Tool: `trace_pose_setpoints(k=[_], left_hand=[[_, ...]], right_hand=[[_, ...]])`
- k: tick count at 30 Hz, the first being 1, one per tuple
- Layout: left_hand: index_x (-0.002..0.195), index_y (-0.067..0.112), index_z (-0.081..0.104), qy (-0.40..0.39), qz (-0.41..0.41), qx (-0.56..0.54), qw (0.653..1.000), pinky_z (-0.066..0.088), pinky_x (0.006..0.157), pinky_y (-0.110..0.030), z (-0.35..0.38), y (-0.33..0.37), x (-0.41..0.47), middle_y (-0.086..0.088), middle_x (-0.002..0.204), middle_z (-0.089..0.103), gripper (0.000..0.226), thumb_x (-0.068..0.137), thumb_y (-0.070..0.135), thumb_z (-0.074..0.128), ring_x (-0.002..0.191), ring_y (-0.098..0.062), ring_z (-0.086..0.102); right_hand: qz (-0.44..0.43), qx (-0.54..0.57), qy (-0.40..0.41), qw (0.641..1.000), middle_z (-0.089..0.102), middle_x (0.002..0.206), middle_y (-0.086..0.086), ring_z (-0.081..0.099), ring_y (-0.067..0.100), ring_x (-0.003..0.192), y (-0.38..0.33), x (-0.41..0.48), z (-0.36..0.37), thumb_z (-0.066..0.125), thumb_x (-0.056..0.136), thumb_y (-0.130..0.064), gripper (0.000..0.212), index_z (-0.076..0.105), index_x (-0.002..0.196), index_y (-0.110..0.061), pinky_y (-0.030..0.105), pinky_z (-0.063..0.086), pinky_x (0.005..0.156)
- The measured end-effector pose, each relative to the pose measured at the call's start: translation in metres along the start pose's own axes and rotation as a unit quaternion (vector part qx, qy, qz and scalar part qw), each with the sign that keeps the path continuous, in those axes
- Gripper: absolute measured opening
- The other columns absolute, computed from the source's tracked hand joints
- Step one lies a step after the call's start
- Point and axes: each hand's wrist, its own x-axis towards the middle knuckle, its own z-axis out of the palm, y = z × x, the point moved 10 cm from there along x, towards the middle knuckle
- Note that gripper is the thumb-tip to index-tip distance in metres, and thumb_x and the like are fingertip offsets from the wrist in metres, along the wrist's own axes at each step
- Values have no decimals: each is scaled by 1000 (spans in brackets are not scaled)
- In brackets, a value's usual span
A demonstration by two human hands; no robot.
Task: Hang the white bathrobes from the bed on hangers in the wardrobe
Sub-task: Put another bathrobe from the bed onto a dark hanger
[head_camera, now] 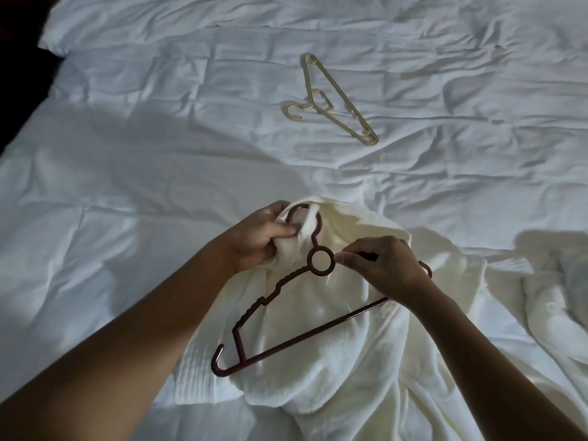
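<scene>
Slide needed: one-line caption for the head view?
Left hand grips white bathrobe, right hand pinches maroon hanger on the bed; a beige hanger lies beyond.

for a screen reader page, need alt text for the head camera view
A person's left hand grips a white bathrobe bunched at the hook of a dark red hanger, while the right hand pinches the hanger beside its ring. The robe lies on a white bed, with a beige hanger farther away.

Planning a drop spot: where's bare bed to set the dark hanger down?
Bare sheet left of the robe, and between robe and beige hanger. Crowded at right: second robe beside the first.
</scene>
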Motion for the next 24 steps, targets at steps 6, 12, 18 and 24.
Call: trace_pose_setpoints(k=[6, 12, 18, 24], left_hand=[[142, 8, 53, -136, -45, 55, 988, 44, 106, -45, 27, 9, -22, -16, 134, 62, 48, 95, 5, 59, 123, -35, 60], [117, 14, 70, -47, -32, 282, 958, 55, 76, -25, 27, 8, -22, -5, 107, 77, 30, 90, 22, 79, 93, -15, 73], [104, 18, 75, -35, -12, 369, 929, 54, 71, -28, 39, 20, -17, -5, 94, 77, 22, 86, 27, 83, 79, -15, 72], [94, 31, 65, 61, 8, 519, 853, 45, 64, -29, 19, 34, -16, 10, 84, 68, 39, 70, 52, 88, 77, -10, 64]], right_hand=[[-19, -32, 11, 999, 70, 73, -5, 62, 14, 72, -10, 5, -10, 77, 81, -56, 19, 79, 80, -37, 27, 48, 69], [-28, -45, 86, 995, 64, 66, -18, 60, 5, 68, -22, 13, -22, 84, 74, -54, 27, 69, 85, -35, 29, 49, 68], [-103, -79, 24, 991, 48, 139, -15, 44, 7, 128, -49, 14, -7, 81, 78, -49, 78, 42, 144, -38, 28, 40, 102], [-55, -89, -45, 994, 68, 82, -12, 62, 5, 75, -46, 30, 5, 75, 85, -34, 28, 60, 108, -37, 27, 45, 65]])
